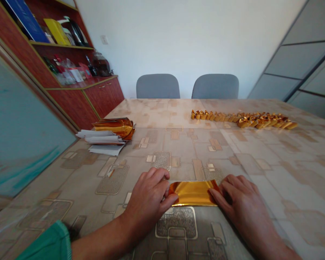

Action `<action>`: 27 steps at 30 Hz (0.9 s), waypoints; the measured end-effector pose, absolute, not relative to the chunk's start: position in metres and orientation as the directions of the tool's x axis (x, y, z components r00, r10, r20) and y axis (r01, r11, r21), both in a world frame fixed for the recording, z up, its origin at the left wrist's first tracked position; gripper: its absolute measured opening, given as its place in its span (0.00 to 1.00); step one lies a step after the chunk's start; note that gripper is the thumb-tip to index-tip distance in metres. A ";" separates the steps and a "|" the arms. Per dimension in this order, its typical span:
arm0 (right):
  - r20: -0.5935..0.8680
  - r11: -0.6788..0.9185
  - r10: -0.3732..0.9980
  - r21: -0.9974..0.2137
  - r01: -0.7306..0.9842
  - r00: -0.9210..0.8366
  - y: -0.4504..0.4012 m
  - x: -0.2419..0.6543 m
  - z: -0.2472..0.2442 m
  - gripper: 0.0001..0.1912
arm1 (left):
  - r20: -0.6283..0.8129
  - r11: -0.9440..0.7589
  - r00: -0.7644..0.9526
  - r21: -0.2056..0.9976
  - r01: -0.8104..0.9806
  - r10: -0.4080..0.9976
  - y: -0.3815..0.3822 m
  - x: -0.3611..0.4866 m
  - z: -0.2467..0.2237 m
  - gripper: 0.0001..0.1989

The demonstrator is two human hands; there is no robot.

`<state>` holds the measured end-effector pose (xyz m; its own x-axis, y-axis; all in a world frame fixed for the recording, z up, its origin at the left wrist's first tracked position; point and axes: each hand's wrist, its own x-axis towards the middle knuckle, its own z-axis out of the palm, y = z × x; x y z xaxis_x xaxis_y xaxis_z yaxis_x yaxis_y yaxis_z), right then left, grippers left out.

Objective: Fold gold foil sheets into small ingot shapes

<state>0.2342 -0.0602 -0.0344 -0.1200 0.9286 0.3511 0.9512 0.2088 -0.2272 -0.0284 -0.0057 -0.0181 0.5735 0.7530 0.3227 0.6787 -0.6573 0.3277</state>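
Pinching gold foil (195,194)
Your left hand (151,191) and right hand (242,198) each held an end in a closed grip.

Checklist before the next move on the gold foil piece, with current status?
1. Left hand at the foil's left end: ok, thumb over it.
2. Right hand at the right end: ok, thumb over it.
3. Underside of the gold foil piece creased evenly: cannot tell, hidden from this view.
4. Stack of gold sheets apart from both hands: ok, farther back on the left.
5. White sheets beside that stack's gold part squared up: not ok, their ends fan out unevenly.
6. Rows of folded gold pieces apart from both hands: ok, at the far right of the table.
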 end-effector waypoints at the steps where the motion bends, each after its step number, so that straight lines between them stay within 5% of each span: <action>1: 0.353 0.210 0.928 -0.224 0.952 -0.122 -0.060 0.234 -0.035 0.19 | 0.326 -0.656 0.570 0.334 0.677 0.754 -0.006 -0.029 -0.018 0.12; 18: 0.413 0.204 0.904 -0.184 0.962 -0.112 -0.058 0.233 -0.040 0.19 | 0.228 -0.573 0.528 0.395 0.718 0.818 -0.005 -0.027 -0.018 0.15; 23: 0.404 0.211 0.909 -0.237 0.948 -0.102 -0.057 0.234 -0.041 0.19 | 0.286 -0.616 0.549 0.271 0.740 0.785 -0.004 -0.027 -0.019 0.12; 27: 0.401 0.221 0.911 -0.281 0.934 -0.095 -0.056 0.236 -0.044 0.18 | 0.356 -0.840 0.771 0.086 0.536 0.529 -0.006 -0.024 -0.020 0.13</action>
